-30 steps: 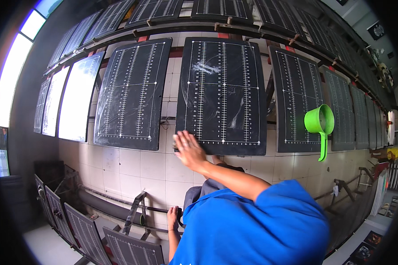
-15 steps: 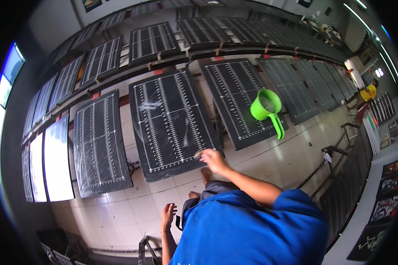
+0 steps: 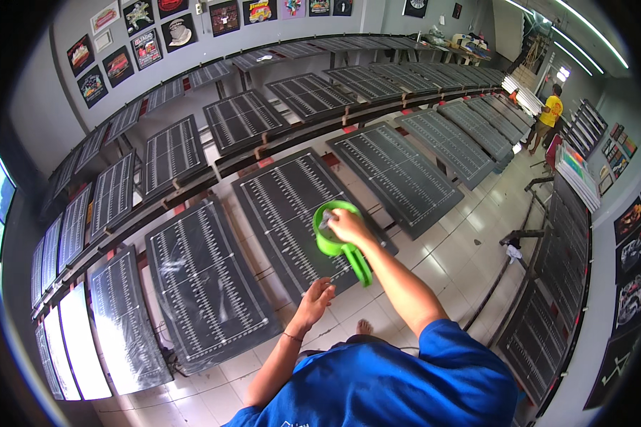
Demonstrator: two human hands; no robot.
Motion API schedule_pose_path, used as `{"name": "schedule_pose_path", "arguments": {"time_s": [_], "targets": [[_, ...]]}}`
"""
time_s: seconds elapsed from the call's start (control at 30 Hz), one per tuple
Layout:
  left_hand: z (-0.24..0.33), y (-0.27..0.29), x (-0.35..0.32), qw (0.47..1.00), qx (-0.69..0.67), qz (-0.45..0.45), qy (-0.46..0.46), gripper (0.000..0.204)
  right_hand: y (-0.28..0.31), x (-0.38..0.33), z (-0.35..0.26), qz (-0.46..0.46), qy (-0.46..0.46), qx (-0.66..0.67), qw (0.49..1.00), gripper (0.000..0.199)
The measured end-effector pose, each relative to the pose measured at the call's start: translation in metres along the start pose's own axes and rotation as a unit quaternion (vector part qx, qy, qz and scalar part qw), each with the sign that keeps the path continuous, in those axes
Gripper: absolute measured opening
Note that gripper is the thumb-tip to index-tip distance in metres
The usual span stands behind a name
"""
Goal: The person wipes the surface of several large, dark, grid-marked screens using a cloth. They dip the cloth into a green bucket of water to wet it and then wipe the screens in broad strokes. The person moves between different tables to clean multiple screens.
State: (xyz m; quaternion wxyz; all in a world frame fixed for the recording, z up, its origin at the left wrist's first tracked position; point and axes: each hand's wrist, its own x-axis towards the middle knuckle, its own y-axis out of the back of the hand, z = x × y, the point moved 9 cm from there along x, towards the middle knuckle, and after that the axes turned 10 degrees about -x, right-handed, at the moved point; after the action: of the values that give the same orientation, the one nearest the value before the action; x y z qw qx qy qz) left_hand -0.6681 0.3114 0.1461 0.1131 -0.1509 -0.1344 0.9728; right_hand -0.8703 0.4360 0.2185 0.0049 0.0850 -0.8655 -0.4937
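Observation:
A bright green plastic dipper [image 3: 332,245] with a long handle stands on a dark flat board [image 3: 278,213] marked with rows of white ticks. My right hand [image 3: 347,226] reaches into the dipper's mouth, its fingers closed on a small pale crumpled thing [image 3: 327,218], like a bit of cloth. The inside of the dipper is partly hidden by that hand. Near the board's front edge, my left hand [image 3: 317,300] hovers with loosely bent fingers, holding nothing I can see. To the left lies another marked board [image 3: 210,285] with shiny, wet-looking streaks.
Long rows of similar boards [image 3: 395,167] rest on dark rails [image 3: 292,142]. A person in a yellow top [image 3: 551,110] stands far right. More boards [image 3: 548,313] line a rack along the right wall. Tiled floor [image 3: 434,267] runs between the rows.
My view has shifted right and lifted. My right hand has gone from the streaked board's lower edge into the dipper. My left hand has risen toward the dipper's board.

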Motion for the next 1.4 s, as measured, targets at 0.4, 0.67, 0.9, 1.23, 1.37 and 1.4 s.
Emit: {"name": "schedule_pose_path", "arguments": {"time_s": [0.4,0.67,0.9,1.23,1.37,1.4], "targets": [[-0.023,-0.073,0.109,0.967,-0.139,0.211,0.033,0.021,-0.014,0.030,0.047,-0.144,0.142,0.135,0.970,0.034],[-0.025,-0.070,0.113,0.962,-0.046,0.264,0.048,0.027,-0.016,0.034,0.031,-0.158,0.242,0.042,0.956,0.035],[-0.012,-0.077,0.103,0.961,-0.046,0.264,0.064,0.033,-0.011,0.029,0.009,-0.128,0.292,-0.039,0.947,0.035],[-0.022,-0.043,0.021,0.944,0.056,0.324,0.012,0.060,0.005,0.007,-0.016,-0.127,0.280,-0.089,0.947,0.036],[-0.039,-0.011,-0.046,0.943,0.036,0.329,0.029,0.056,-0.004,0.014,-0.003,-0.137,0.277,-0.067,0.949,0.041],[-0.054,0.001,-0.062,0.942,0.032,0.331,0.033,0.056,0.001,0.011,-0.008,-0.141,0.264,-0.060,0.952,0.043]]}}
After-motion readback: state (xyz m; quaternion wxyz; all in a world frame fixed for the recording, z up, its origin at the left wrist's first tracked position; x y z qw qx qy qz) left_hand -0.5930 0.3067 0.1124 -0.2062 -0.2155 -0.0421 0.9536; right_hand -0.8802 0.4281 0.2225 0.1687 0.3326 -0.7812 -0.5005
